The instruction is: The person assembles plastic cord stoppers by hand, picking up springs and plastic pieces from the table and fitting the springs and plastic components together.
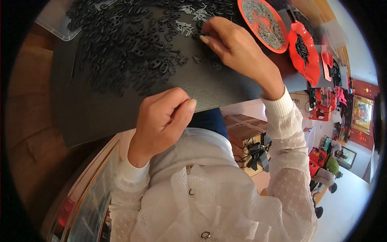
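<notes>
1. Black parts (139, 52) are lying heaped across the dark counter (109, 117), silver pins (184, 28) clustering beside them.
2. The right hand (240, 46) is arching over parts near the pins; whether it is grasping one cannot be told.
3. The left hand (163, 123) is showing clenched at the counter's near edge, hiding any contents.
4. Careful work is probably demanding a light pinch, isolating one part without scattering pins.
</notes>
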The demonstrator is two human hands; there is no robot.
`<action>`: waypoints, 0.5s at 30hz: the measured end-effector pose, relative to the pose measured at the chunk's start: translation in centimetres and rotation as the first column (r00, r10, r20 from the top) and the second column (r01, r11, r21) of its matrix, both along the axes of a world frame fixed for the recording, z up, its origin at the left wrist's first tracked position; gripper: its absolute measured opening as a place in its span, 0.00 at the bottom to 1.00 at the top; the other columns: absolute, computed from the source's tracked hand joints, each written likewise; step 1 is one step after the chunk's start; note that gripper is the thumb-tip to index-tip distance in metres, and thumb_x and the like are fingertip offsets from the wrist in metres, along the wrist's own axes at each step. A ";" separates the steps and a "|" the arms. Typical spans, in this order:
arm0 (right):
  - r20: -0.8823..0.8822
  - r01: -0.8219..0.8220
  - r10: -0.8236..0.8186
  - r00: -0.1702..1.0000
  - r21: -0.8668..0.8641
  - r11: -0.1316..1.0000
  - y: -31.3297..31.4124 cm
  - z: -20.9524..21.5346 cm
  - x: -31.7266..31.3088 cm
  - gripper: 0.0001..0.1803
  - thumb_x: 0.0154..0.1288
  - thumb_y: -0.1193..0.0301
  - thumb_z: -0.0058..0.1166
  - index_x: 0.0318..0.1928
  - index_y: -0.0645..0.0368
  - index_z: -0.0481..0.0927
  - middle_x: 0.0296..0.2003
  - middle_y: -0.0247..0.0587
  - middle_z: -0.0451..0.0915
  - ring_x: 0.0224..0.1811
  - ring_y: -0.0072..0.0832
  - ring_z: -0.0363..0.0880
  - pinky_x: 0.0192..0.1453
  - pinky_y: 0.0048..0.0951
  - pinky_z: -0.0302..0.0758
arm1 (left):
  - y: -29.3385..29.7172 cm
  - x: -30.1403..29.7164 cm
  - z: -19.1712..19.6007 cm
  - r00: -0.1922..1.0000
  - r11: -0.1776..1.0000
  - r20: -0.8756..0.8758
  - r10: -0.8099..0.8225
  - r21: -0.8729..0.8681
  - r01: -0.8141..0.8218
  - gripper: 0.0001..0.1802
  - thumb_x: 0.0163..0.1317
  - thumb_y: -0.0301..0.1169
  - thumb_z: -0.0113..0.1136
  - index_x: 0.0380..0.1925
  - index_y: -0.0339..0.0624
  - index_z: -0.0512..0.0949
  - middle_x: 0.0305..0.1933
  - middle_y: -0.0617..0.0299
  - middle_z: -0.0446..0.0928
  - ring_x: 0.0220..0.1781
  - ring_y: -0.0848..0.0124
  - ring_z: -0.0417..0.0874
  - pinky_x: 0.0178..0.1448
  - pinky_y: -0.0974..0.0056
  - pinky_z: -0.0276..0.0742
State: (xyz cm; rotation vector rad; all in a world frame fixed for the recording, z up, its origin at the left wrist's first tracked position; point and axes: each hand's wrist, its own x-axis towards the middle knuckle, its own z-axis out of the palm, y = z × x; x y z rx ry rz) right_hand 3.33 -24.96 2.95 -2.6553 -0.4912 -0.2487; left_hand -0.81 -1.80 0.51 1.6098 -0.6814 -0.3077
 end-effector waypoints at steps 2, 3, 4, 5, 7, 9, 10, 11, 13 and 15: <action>-0.001 -0.009 0.009 1.000 -0.062 0.998 0.3 -0.5 0.5 0.09 0.62 0.73 0.53 0.41 0.64 0.71 0.33 0.49 0.74 0.33 0.46 0.74 0.35 0.36 0.71 | 0.1 0.1 0.0 1.000 1.000 -0.007 0.002 0.012 -0.002 0.10 0.60 0.24 0.55 0.21 0.35 0.69 0.17 0.58 0.67 0.16 0.70 0.65 0.22 0.65 0.62; 0.001 -0.012 0.012 1.000 -0.125 0.992 0.4 -0.7 0.6 0.10 0.62 0.72 0.53 0.40 0.64 0.71 0.34 0.50 0.74 0.35 0.47 0.74 0.34 0.38 0.71 | 0.1 0.1 0.0 1.000 1.000 -0.010 -0.002 0.023 0.002 0.10 0.59 0.24 0.55 0.21 0.36 0.69 0.18 0.58 0.67 0.16 0.69 0.66 0.22 0.65 0.62; -0.002 -0.021 0.021 1.000 -0.124 0.992 0.4 -0.6 0.6 0.10 0.62 0.72 0.53 0.40 0.64 0.71 0.34 0.50 0.74 0.35 0.47 0.74 0.34 0.38 0.71 | 0.1 0.1 0.2 1.000 1.000 -0.013 0.007 0.024 -0.006 0.10 0.59 0.24 0.55 0.21 0.36 0.69 0.18 0.58 0.67 0.16 0.69 0.66 0.22 0.65 0.62; -0.032 -0.011 0.005 0.999 -0.174 0.985 0.2 -0.3 0.3 0.09 0.62 0.72 0.53 0.40 0.63 0.71 0.34 0.50 0.73 0.36 0.48 0.74 0.35 0.39 0.71 | 0.2 0.1 0.4 1.000 1.000 -0.028 0.004 0.025 -0.004 0.10 0.59 0.24 0.55 0.21 0.36 0.69 0.18 0.57 0.68 0.16 0.69 0.66 0.22 0.65 0.63; -0.064 -0.007 -0.008 0.998 -0.224 0.975 -0.1 0.3 -0.1 0.08 0.62 0.72 0.52 0.40 0.62 0.72 0.35 0.49 0.73 0.37 0.49 0.74 0.35 0.41 0.71 | 0.2 0.2 0.5 0.999 1.000 -0.045 0.006 0.026 -0.005 0.10 0.59 0.24 0.55 0.21 0.36 0.69 0.18 0.57 0.68 0.16 0.68 0.67 0.22 0.64 0.63; -0.066 0.054 -0.083 0.994 -0.352 0.935 -0.1 0.9 -0.2 0.07 0.62 0.73 0.51 0.40 0.61 0.72 0.35 0.48 0.72 0.37 0.49 0.74 0.36 0.42 0.71 | 0.2 0.4 0.4 0.999 1.000 -0.042 -0.014 0.024 0.015 0.10 0.59 0.24 0.55 0.20 0.35 0.68 0.18 0.57 0.68 0.17 0.66 0.68 0.23 0.63 0.64; -0.060 0.054 -0.074 0.995 -0.293 0.954 0.2 1.0 0.0 0.07 0.62 0.74 0.51 0.40 0.60 0.73 0.36 0.46 0.72 0.37 0.48 0.74 0.36 0.42 0.71 | 0.2 0.4 0.4 0.999 1.000 -0.045 -0.014 0.024 0.015 0.10 0.59 0.24 0.55 0.20 0.35 0.68 0.18 0.57 0.68 0.17 0.66 0.68 0.23 0.63 0.64; -0.063 0.053 -0.074 0.995 -0.293 0.955 0.6 1.0 0.2 0.07 0.62 0.74 0.51 0.40 0.60 0.73 0.36 0.46 0.72 0.37 0.48 0.74 0.36 0.42 0.71 | 0.2 0.5 0.5 0.999 0.999 -0.036 -0.020 0.033 0.021 0.10 0.59 0.24 0.55 0.20 0.35 0.68 0.18 0.56 0.68 0.17 0.65 0.68 0.23 0.63 0.64; -0.044 -0.035 0.026 0.999 -0.218 0.975 1.6 0.9 0.9 0.07 0.62 0.74 0.51 0.41 0.60 0.73 0.36 0.45 0.72 0.37 0.48 0.74 0.36 0.41 0.72 | 0.2 0.6 0.5 0.999 0.999 -0.030 -0.021 0.046 0.023 0.10 0.59 0.24 0.55 0.20 0.35 0.68 0.18 0.55 0.67 0.17 0.63 0.69 0.23 0.62 0.64; 0.093 -0.139 0.156 0.983 -0.165 0.976 2.8 0.0 2.1 0.10 0.54 0.76 0.50 0.39 0.58 0.72 0.34 0.46 0.74 0.31 0.49 0.78 0.31 0.46 0.76 | 0.3 0.6 0.5 0.999 0.998 -0.029 -0.025 0.055 0.027 0.10 0.59 0.24 0.54 0.20 0.35 0.67 0.18 0.54 0.68 0.18 0.60 0.69 0.23 0.61 0.64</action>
